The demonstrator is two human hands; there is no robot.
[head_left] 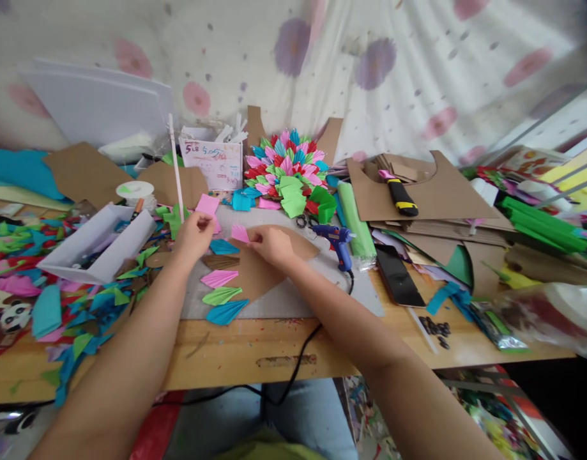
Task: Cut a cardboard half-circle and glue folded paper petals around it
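Note:
My right hand (273, 246) pinches a pleated pink crepe paper petal (240, 233) above a brown cardboard piece (262, 271) with a curved edge. My left hand (195, 236) has its fingers closed beside pink crepe paper pieces (207, 204); whether one is between the fingertips is hidden. Below the hands, a column of petals overlaps the cardboard's left side: a blue petal (223, 247), a brown petal (220, 262), a pink petal (219, 278), a green petal (221, 295) and another blue petal (227, 312). All lie on a grey mat (293, 308).
A blue glue gun (336, 243) rests right of the cardboard, its black cord crossing the table edge. Behind stands a colourful petal-covered piece (288, 163). A phone (398, 275) and box cutter (401, 195) lie rightward; a white tray (94, 246) and paper scraps lie leftward.

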